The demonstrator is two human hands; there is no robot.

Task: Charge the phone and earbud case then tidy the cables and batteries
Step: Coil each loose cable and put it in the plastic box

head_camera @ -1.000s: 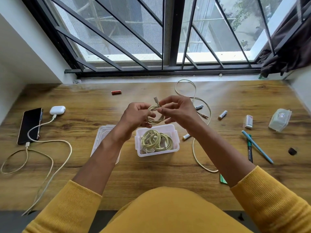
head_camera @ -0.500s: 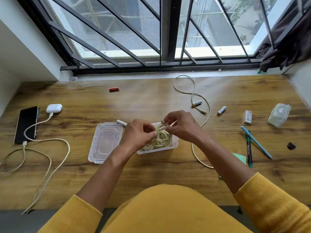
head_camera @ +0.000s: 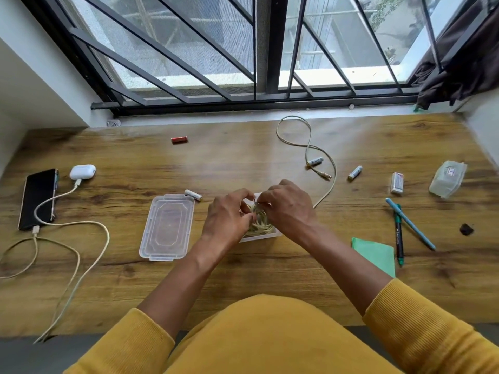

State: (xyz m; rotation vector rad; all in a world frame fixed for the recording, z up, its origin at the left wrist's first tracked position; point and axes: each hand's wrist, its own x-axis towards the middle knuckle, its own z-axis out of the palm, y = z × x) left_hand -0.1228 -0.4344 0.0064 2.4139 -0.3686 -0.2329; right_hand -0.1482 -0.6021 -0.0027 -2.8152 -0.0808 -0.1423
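Over the box (head_camera: 272,234), both hands' fingertips (head_camera: 251,217) pinch the coiled cable (head_camera: 260,224).

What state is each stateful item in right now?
phone: cable plugged in, screen dark
earbud case: closed, cable plugged in
container: open, coiled cables inside
lid: off, beside container
left hand: gripping coil
right hand: pinching coil

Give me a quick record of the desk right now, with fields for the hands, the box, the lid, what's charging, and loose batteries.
hands: left hand and right hand both pinch the coiled cable
box: clear plastic box, coil inside
lid: clear lid off, flat left of box
charging: phone and earbud case plugged in
loose batteries: red battery; white battery by lid
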